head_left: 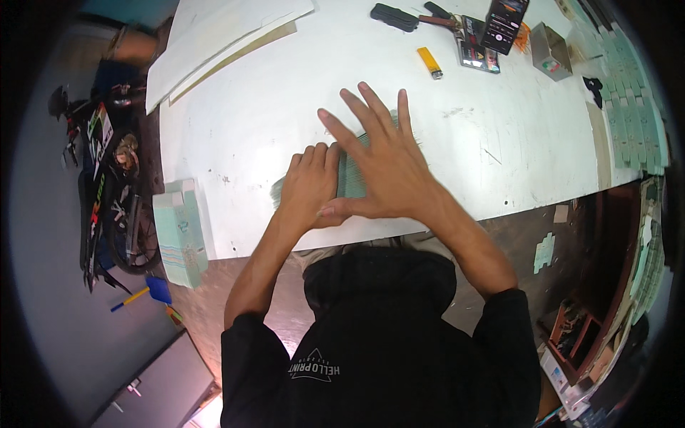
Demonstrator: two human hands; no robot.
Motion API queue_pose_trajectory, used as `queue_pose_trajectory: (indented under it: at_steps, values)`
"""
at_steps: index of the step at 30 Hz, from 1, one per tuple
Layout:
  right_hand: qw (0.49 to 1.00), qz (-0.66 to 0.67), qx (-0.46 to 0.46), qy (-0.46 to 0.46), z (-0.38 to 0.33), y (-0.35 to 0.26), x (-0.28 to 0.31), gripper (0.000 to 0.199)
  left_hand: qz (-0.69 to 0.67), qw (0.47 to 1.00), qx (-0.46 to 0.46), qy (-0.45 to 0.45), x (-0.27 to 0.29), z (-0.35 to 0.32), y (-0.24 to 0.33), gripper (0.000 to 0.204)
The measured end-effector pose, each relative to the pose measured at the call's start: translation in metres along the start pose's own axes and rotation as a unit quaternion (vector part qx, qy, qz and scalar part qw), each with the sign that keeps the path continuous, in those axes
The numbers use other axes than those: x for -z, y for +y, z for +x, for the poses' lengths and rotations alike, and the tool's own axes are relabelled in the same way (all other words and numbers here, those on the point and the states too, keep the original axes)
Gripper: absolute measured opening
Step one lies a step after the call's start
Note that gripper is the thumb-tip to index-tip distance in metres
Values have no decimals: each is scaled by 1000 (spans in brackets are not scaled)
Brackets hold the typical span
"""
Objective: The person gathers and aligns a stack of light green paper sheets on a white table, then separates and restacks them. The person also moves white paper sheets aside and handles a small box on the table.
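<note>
A fanned-out row of thin green card pieces (351, 175) lies on the white table in front of me, showing between my hands and past their outer sides. My left hand (311, 178) is closed over the left part of the row, its fingers together and bent down onto the cards. My right hand (391, 165) lies over the right part with its fingers spread wide. Its thumb reaches left to the base of my left hand. Much of the row is hidden beneath both hands.
Across the white table (235, 143) are large paper sheets (228, 39), a yellow lighter (429, 63), a phone (505, 25), a black case (394, 17) and a small open box (551, 53). Green card stacks stand left (178, 232) and right (631, 107). A bicycle (107, 185) is at far left.
</note>
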State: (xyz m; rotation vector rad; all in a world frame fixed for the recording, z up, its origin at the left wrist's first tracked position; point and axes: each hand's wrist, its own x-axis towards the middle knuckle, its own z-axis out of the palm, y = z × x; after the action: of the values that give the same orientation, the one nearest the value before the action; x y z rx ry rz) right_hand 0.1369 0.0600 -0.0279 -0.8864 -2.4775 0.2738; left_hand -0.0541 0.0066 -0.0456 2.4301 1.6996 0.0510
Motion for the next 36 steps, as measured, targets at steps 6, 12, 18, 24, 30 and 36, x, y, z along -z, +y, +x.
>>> queue_pose_trajectory:
  at_steps: [6, 12, 18, 24, 30, 36]
  values:
    - [978, 60, -22, -198, -19, 21, 4, 99, -136, 990, 42, -10, 7, -3, 1, 86]
    - [988, 23, -3, -155, -37, 14, -1, 79, 42, 983, 50, 170, -2, -24, 29, 90]
    - [989, 22, 35, -143, -36, 19, -5, 74, -17, 989, -51, 135, -22, -22, -8, 75]
    - [992, 34, 56, -109, -36, 26, -12, 73, -14, 989, -90, 113, -23, -12, -21, 72]
    - [989, 30, 40, -139, -37, 24, -4, 80, 7, 998, -40, 47, 1, -7, 3, 85]
    - [980, 71, -66, 176, -64, 7, 13, 93, -93, 994, 52, 33, -1, -2, -6, 79]
